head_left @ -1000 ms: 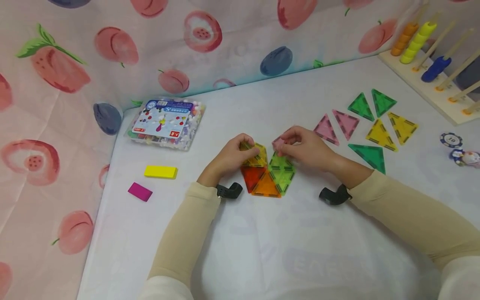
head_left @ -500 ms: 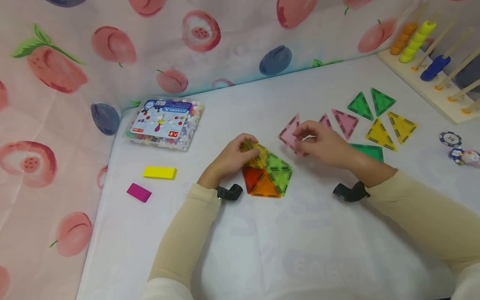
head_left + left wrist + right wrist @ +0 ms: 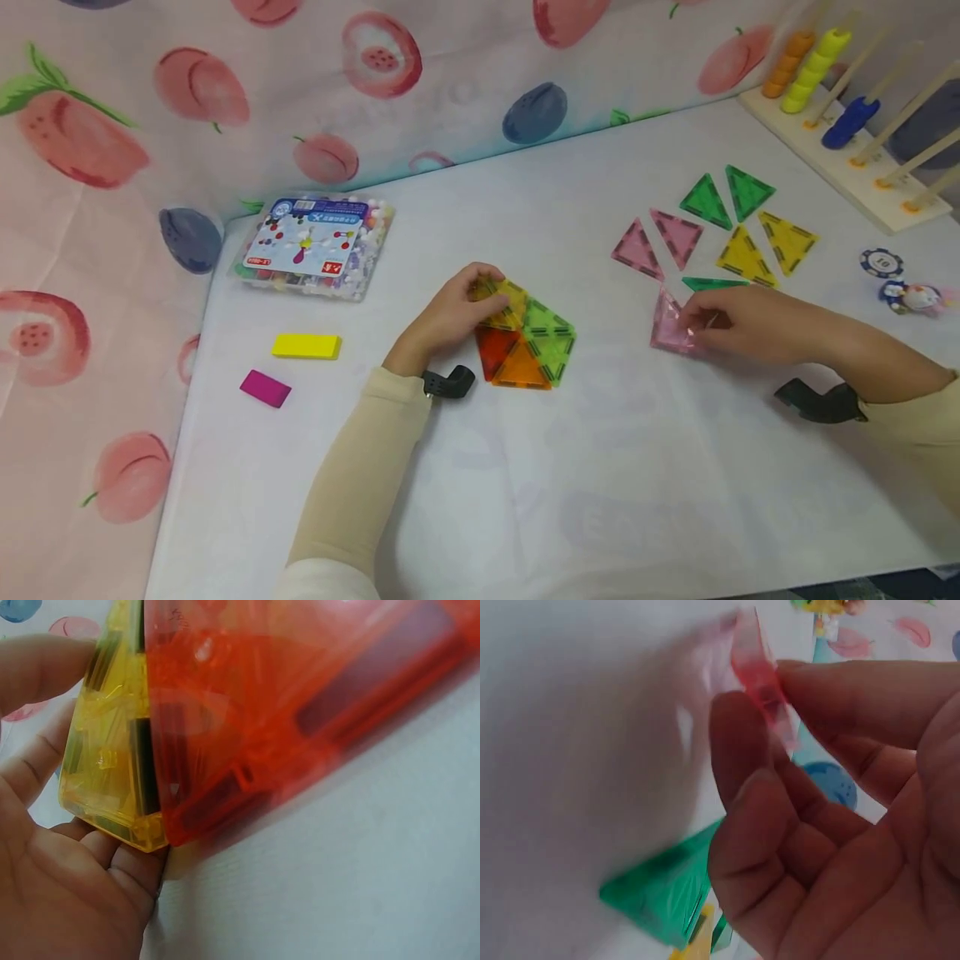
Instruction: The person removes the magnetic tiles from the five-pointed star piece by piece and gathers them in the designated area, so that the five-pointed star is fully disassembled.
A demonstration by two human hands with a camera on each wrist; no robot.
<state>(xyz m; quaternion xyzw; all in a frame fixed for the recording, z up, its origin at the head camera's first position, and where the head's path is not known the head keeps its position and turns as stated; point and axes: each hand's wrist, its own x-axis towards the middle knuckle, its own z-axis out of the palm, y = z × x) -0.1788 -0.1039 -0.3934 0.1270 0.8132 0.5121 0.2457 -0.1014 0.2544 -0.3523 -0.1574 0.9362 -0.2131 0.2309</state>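
My left hand (image 3: pixel 448 317) holds the yellow magnetic tile (image 3: pixel 513 305) at the upper left of a joined cluster. A red tile (image 3: pixel 493 348), an orange tile (image 3: pixel 521 372) and light green tiles (image 3: pixel 552 337) make up its other visible parts. In the left wrist view, thumb and fingers are around the yellow tile (image 3: pixel 105 769), beside the red tile (image 3: pixel 232 697). Away to the right, my right hand (image 3: pixel 757 323) pinches a pink triangular tile (image 3: pixel 667 327) between thumb and fingertips. The right wrist view shows that pink tile (image 3: pixel 751 656) edge-on and blurred.
Beyond the right hand lie pink tiles (image 3: pixel 638 250), green tiles (image 3: pixel 707 202) and yellow tiles (image 3: pixel 747 257). A larger green triangle (image 3: pixel 712 284) is partly hidden by that hand. Bead box (image 3: pixel 311 246), yellow block (image 3: pixel 306 346) and magenta block (image 3: pixel 265 388) are left; peg board (image 3: pixel 832 158) is back right.
My right hand has carried the pink tile rightward, away from the cluster's light green edge, and now partly covers the larger green triangle. The left hand keeps its hold. The head view has shifted slightly.
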